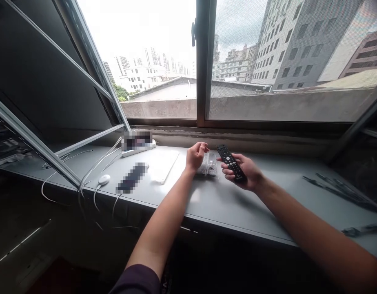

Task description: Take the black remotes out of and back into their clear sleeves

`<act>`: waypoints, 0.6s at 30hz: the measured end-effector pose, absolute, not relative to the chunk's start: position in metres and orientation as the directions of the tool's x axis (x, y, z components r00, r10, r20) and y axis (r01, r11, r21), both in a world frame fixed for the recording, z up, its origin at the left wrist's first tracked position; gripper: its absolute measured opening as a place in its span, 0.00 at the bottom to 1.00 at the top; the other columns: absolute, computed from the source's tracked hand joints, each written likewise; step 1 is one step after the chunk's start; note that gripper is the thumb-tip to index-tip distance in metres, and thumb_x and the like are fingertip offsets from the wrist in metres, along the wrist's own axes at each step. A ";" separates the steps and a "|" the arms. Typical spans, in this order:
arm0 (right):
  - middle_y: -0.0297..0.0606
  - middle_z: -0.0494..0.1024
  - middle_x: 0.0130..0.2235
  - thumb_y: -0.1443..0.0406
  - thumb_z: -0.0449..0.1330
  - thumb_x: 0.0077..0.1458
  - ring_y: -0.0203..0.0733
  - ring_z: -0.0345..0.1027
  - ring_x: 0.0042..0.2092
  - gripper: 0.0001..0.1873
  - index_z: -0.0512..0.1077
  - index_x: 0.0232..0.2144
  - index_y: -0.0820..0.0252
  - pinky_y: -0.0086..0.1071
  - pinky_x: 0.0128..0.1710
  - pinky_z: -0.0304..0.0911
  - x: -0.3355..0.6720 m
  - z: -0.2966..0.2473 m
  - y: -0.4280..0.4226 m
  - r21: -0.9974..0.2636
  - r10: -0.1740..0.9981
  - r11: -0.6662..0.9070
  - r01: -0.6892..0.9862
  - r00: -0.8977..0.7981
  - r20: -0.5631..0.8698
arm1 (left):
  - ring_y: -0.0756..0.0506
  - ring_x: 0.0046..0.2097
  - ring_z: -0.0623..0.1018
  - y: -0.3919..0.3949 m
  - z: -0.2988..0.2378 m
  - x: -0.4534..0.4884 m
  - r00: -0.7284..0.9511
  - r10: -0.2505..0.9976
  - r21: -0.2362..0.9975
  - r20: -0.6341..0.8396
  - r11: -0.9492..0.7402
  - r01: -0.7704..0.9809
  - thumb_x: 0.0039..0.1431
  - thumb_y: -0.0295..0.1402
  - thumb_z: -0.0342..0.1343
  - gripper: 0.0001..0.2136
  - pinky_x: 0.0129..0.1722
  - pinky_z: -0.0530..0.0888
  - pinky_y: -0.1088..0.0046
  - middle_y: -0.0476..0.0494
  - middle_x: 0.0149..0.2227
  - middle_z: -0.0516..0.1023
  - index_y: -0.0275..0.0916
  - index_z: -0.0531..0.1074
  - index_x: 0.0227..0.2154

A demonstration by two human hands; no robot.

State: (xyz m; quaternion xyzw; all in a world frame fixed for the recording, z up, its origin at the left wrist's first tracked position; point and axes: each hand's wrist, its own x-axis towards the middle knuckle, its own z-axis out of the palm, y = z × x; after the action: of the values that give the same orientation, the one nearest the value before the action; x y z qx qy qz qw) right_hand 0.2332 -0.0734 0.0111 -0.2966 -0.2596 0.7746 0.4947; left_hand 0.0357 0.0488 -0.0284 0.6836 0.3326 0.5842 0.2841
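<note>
My right hand [248, 171] is wrapped round a black remote control [229, 161], its button side facing up toward me. The remote is tilted, held above the shelf. To its left, my left hand [196, 157] is raised with the fingers curled in and the fingertips close together; whatever they may hold is too small or hidden to make out. A clear plastic bag [210, 163] lies on the grey shelf [213, 204] between and behind my hands, partly covered by the left one. What is inside the bag cannot be read clearly.
Left of my hands lie a white sheet or packet [165, 167], a blurred-out phone-like object [132, 178], a white round charger [104, 179] and a white power strip [139, 149] with cables. Dark thin items [338, 185] lie at right. Metal frame bars [93, 73] slope at left; a window stands behind.
</note>
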 end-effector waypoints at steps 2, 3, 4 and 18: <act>0.36 0.70 0.29 0.56 0.55 0.74 0.37 0.63 0.24 0.16 0.73 0.51 0.63 0.27 0.18 0.67 0.233 0.013 -0.073 -0.659 0.919 -0.390 -0.643 -0.313 -0.238 | 0.46 0.37 0.85 0.049 -0.028 0.024 0.071 0.784 0.761 0.617 -0.617 0.200 0.76 0.40 0.51 0.14 0.42 0.77 0.70 0.46 0.33 0.86 0.42 0.81 0.40; 0.35 0.69 0.28 0.56 0.56 0.74 0.37 0.64 0.24 0.15 0.73 0.50 0.62 0.26 0.17 0.67 0.232 0.014 -0.073 -0.648 0.919 -0.394 -0.652 -0.295 -0.262 | 0.46 0.37 0.85 0.050 -0.026 0.020 0.052 0.783 0.758 0.620 -0.615 0.219 0.76 0.40 0.51 0.15 0.42 0.77 0.71 0.46 0.33 0.86 0.42 0.80 0.40; 0.34 0.69 0.27 0.57 0.57 0.75 0.37 0.65 0.24 0.14 0.73 0.49 0.62 0.25 0.17 0.68 0.231 0.015 -0.072 -0.646 0.919 -0.394 -0.654 -0.272 -0.286 | 0.46 0.37 0.85 0.050 -0.025 0.016 0.031 0.781 0.756 0.624 -0.613 0.230 0.76 0.39 0.50 0.15 0.42 0.77 0.71 0.47 0.33 0.86 0.42 0.80 0.40; 0.42 0.75 0.32 0.61 0.50 0.75 0.38 0.65 0.24 0.17 0.74 0.55 0.63 0.26 0.15 0.65 0.231 0.004 -0.068 -0.680 0.923 -0.371 -0.633 -0.330 -0.197 | 0.46 0.35 0.84 0.046 -0.018 0.006 -0.038 0.821 0.778 0.569 -0.523 0.346 0.77 0.41 0.50 0.16 0.40 0.76 0.71 0.47 0.31 0.85 0.42 0.80 0.38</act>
State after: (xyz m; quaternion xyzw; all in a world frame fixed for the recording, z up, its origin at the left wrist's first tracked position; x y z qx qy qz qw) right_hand 0.2308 -0.0682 0.0040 -0.2892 -0.2511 0.7757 0.5016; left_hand 0.0055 0.0463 -0.0178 0.6615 0.4413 0.5694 0.2085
